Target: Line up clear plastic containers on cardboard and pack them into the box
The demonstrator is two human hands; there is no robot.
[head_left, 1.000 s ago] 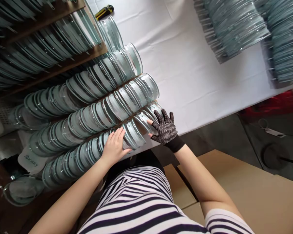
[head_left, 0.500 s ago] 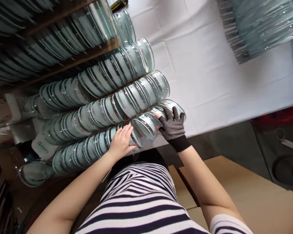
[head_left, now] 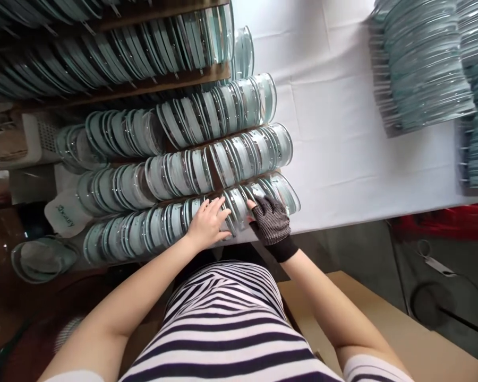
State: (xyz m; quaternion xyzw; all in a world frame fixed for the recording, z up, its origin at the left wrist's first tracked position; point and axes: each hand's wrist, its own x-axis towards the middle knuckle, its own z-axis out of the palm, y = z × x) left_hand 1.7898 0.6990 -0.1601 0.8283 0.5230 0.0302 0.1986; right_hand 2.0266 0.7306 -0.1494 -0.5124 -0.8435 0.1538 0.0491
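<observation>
Round, pale-green, glass-like discs with shiny rims stand on edge in a long front row [head_left: 143,233]. My bare left hand [head_left: 209,225] rests on top of this row, its fingers spread over the discs and the thumb pointing right. Just to its right, my right hand [head_left: 271,220], in a dark fingerless glove, curls over discs near the row's right end. Its fingers hide part of the discs under them. Between both hands a few upright discs [head_left: 236,208] show. Beyond the right hand, the end disc [head_left: 290,196] leans outward.
Two more disc rows [head_left: 183,172] lie behind, and a wooden rack [head_left: 143,82] holds others. Stacked discs [head_left: 426,69] stand on the white-covered table [head_left: 342,175] at right. A white basket [head_left: 34,138] is at left. A cardboard box [head_left: 342,302] sits below the table edge.
The tilted discs between my hands now stand more upright and closer together. My right hand's fingers have drawn in, and it is slightly closer to my left. The view has turned.
</observation>
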